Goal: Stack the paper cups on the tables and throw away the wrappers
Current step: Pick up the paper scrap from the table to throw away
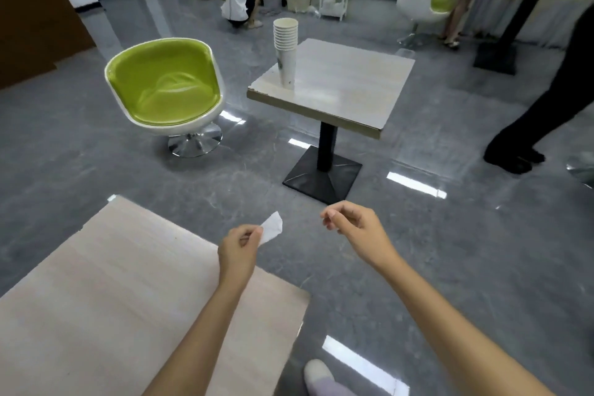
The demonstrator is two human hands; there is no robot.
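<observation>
Hands raised apart beyond the near table (112,283), with a wrapper in the left one.
Thumb and curled fingers of the left hand (240,246) pinched a small white wrapper (272,227), which stuck out to the right. Just to its right and not touching it, the right hand (353,230) had its fingers curled toward the thumb, with nothing visible in them. Farther off, the stack of paper cups (285,51) stood upright near the left edge of the far table (347,90), with a green chair (164,87) to its left.
</observation>
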